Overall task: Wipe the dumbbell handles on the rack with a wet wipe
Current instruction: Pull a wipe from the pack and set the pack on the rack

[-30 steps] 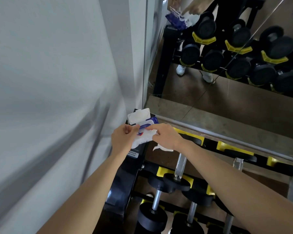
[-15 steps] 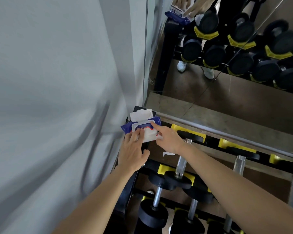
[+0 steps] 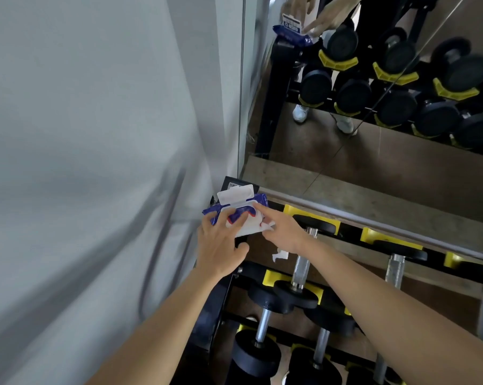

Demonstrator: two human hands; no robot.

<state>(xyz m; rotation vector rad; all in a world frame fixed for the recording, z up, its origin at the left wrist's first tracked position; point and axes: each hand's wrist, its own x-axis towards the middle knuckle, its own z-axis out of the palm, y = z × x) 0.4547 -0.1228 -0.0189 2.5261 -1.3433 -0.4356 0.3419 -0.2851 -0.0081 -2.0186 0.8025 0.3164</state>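
Observation:
A blue wet wipe pack (image 3: pixel 258 200) with its white lid flipped up lies on the top left corner of the black dumbbell rack (image 3: pixel 351 234). My left hand (image 3: pixel 221 245) presses flat on the pack with straight fingers. My right hand (image 3: pixel 283 230) reaches from the right with its index finger stretched onto the pack's opening. Its other fingers are curled round a white wet wipe (image 3: pixel 280 255), and part of the wipe hangs below the hand. Just under my right wrist a dumbbell's steel handle (image 3: pixel 301 266) shows, with another handle (image 3: pixel 395 269) further right.
A grey wall (image 3: pixel 96 162) closes the left side. A mirror (image 3: pixel 346 162) stands behind the rack and reflects the dumbbells and my hands. Yellow cradles (image 3: pixel 293 211) hold black dumbbells on several tiers below, such as the one at the bottom (image 3: pixel 255 354).
My left hand has gone from gripping the pack's side to lying flat on top of it. The pack now rests lower on the rack corner, and my right index finger reaches onto it.

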